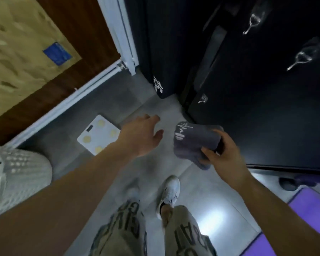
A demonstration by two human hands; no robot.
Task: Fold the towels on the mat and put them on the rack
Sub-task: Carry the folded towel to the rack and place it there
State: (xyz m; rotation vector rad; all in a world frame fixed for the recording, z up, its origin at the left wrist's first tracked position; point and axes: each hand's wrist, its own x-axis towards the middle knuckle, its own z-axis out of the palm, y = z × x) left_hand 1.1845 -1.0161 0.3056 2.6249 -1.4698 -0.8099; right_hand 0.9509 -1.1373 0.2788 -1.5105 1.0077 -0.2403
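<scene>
Left hand (142, 135) is stretched forward, fingers loosely spread, holding nothing. Right hand (224, 154) grips a folded grey towel (194, 143) in curled fingers.

Purple mat (311, 209), partly past right edge

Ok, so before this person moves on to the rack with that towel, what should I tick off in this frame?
1. Towel folded: ok, it is a compact grey bundle.
2. Grip: ok, the right hand has fingers and thumb curled round the towel.
3. Left hand free: ok, it is open and holds nothing.
4. Rack in sight: cannot tell, only a dark unit shows ahead.
5. Floor path: not ok, probably; a white scale lies on the floor ahead and to the left of the feet.
6. Towels left on the purple mat: cannot tell, only its edge shows.
</scene>
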